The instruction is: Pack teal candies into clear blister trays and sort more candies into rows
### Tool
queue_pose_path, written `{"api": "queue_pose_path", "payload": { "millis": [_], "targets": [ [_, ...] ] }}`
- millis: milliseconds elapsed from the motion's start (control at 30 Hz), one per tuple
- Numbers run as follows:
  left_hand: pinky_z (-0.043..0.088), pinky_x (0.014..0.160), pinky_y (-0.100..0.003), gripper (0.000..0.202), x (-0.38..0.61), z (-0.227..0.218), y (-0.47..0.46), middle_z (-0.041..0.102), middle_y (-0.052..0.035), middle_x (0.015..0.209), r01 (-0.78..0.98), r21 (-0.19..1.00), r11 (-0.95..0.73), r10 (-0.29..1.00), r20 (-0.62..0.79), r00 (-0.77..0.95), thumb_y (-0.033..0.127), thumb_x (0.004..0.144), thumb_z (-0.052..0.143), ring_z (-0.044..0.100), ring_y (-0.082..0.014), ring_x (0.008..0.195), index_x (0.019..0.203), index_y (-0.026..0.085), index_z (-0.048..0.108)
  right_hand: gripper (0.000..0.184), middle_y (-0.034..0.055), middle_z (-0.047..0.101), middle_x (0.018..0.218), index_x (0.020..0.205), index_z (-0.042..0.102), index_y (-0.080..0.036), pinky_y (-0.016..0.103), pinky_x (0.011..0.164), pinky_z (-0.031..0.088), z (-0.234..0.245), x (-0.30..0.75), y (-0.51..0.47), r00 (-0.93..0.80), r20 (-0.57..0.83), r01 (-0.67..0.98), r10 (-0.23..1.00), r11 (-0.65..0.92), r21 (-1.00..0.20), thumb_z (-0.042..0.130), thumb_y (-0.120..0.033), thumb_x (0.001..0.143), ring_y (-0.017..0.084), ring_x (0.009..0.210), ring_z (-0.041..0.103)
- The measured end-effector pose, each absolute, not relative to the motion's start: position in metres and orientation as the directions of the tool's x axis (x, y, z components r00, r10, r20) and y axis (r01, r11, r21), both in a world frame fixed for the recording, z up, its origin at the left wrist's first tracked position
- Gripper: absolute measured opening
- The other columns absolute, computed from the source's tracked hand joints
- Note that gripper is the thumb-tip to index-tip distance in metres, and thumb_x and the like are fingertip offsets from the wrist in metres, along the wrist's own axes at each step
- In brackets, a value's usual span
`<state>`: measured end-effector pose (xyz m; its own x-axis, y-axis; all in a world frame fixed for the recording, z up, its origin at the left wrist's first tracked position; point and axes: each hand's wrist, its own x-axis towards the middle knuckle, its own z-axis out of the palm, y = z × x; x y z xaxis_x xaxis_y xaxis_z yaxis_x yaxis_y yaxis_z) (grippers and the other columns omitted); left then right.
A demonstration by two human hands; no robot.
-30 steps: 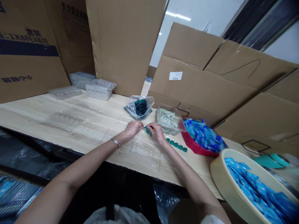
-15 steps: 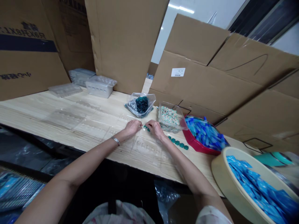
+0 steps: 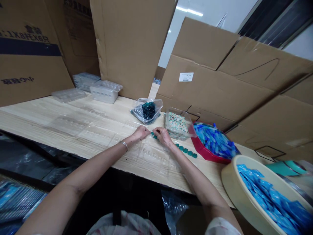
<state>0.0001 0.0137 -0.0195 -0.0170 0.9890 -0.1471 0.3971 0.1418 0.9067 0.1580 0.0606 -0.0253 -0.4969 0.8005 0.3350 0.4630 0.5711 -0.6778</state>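
Note:
My left hand (image 3: 141, 132) is pinched at the left end of a short row of small dark-green pieces (image 3: 155, 136) on the table. Just right of it, my right hand (image 3: 162, 134) pinches over the same row, fingertips close to the left ones. What either pinch holds is too small to make out. Past my right wrist lies another row of green pieces (image 3: 186, 150). A clear plastic bag (image 3: 137, 112) with dark-green pieces stands behind my hands. Beside it, a clear tub (image 3: 171, 133) holds many small pale and green bits.
Clear moulded trays (image 3: 153, 156) lie flat across the wooden table (image 3: 29, 112). At right are a red basin (image 3: 201, 150) of blue pieces and a cream tub (image 3: 228, 176) of blue packets. Plastic boxes (image 3: 105, 93) stand back left. Cardboard (image 3: 210, 94) walls the back.
My left hand has shifted slightly right, towards the green row. My right hand stays nearly in place, still pinched. The view has tilted a little.

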Motion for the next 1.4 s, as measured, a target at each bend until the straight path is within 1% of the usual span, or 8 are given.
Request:
{"api": "queue_pose_path", "payload": {
  "millis": [267, 600, 700, 867, 1067, 1233, 1333, 1400],
  "targets": [
    [0.013, 0.034, -0.02, 0.032, 0.003, -0.016, 0.014, 0.037, 0.006, 0.034, 0.215, 0.942, 0.259, 0.964, -0.266, 0.006, 0.035, 0.066, 0.064, 0.026, -0.0034, 0.029, 0.049, 0.015, 0.046, 0.014, 0.0008, 0.06, 0.061, 0.069, 0.064, -0.017, 0.024, 0.059, 0.042, -0.03, 0.158, 0.059, -0.443, 0.337, 0.464, 0.83, 0.534, -0.707, 0.051, -0.023, 0.072, 0.013, 0.059, 0.054],
    [0.013, 0.035, -0.018, 0.03, 0.008, -0.01, 0.019, 0.035, 0.0076, 0.044, -0.015, 0.955, 0.295, 0.955, -0.294, 0.046, 0.031, 0.072, 0.06, 0.026, -0.0012, 0.034, 0.055, 0.015, 0.041, 0.013, 0.0011, 0.061, 0.067, 0.073, 0.063, -0.018, 0.026, 0.062, 0.046, -0.031, 0.158, 0.066, -0.352, 0.344, 0.356, 0.87, 0.465, -0.811, 0.054, -0.028, 0.073, 0.014, 0.062, 0.055],
    [0.014, 0.035, -0.017, 0.029, 0.008, -0.008, 0.016, 0.037, 0.0067, 0.045, 0.001, 0.951, 0.308, 0.949, -0.308, 0.066, 0.031, 0.071, 0.061, 0.028, -0.0015, 0.035, 0.056, 0.015, 0.043, 0.014, 0.0016, 0.061, 0.068, 0.074, 0.063, -0.018, 0.027, 0.066, 0.045, -0.027, 0.16, 0.063, -0.382, 0.389, 0.403, 0.839, 0.529, -0.747, 0.052, -0.026, 0.075, 0.014, 0.065, 0.056],
    [0.014, 0.035, -0.019, 0.029, 0.006, -0.013, 0.012, 0.037, 0.0058, 0.039, 0.148, 0.936, 0.32, 0.944, -0.328, 0.034, 0.028, 0.071, 0.06, 0.027, -0.003, 0.032, 0.051, 0.015, 0.043, 0.018, 0.0069, 0.061, 0.079, 0.08, 0.063, -0.018, 0.028, 0.071, 0.042, -0.028, 0.159, 0.052, -0.565, 0.468, 0.481, 0.68, 0.732, -0.482, 0.046, -0.018, 0.082, 0.017, 0.077, 0.055],
    [0.02, 0.037, -0.021, 0.03, 0.006, -0.019, 0.015, 0.036, 0.0032, 0.031, 0.377, 0.883, 0.278, 0.959, -0.28, -0.051, 0.02, 0.067, 0.057, 0.033, -0.0069, 0.032, 0.041, 0.016, 0.043, 0.026, 0.008, 0.059, 0.084, 0.083, 0.063, -0.02, 0.027, 0.072, 0.04, -0.032, 0.154, 0.046, -0.702, 0.408, 0.55, 0.583, 0.809, -0.21, 0.038, -0.011, 0.086, 0.018, 0.083, 0.052],
    [0.029, 0.046, -0.019, 0.018, 0.005, -0.021, 0.015, 0.046, 0.0012, 0.042, 0.453, 0.881, 0.132, 0.991, -0.105, -0.085, 0.013, 0.062, 0.058, 0.045, -0.0096, 0.05, 0.045, 0.014, 0.053, 0.022, 0.0082, 0.063, 0.08, 0.077, 0.066, -0.018, 0.027, 0.071, 0.039, -0.03, 0.153, 0.052, -0.742, 0.334, 0.556, 0.581, 0.812, -0.178, 0.046, -0.011, 0.083, 0.019, 0.079, 0.053],
    [0.031, 0.047, -0.018, 0.014, 0.001, -0.018, 0.013, 0.051, 0.0002, 0.048, 0.437, 0.895, 0.088, 0.995, -0.063, -0.071, 0.014, 0.064, 0.057, 0.048, -0.0101, 0.055, 0.05, 0.014, 0.057, 0.018, 0.0077, 0.065, 0.078, 0.074, 0.067, -0.017, 0.028, 0.072, 0.04, -0.029, 0.153, 0.058, -0.732, 0.328, 0.547, 0.598, 0.802, -0.241, 0.051, -0.011, 0.08, 0.018, 0.078, 0.055],
    [0.03, 0.044, -0.018, 0.014, -0.003, -0.014, 0.009, 0.049, 0.001, 0.047, 0.404, 0.91, 0.089, 0.996, -0.074, -0.053, 0.018, 0.067, 0.057, 0.045, -0.009, 0.05, 0.055, 0.013, 0.058, 0.014, 0.0067, 0.067, 0.078, 0.075, 0.068, -0.017, 0.027, 0.074, 0.04, -0.027, 0.153, 0.061, -0.711, 0.327, 0.54, 0.623, 0.781, -0.315, 0.056, -0.012, 0.078, 0.017, 0.078, 0.057]
  ]
}}
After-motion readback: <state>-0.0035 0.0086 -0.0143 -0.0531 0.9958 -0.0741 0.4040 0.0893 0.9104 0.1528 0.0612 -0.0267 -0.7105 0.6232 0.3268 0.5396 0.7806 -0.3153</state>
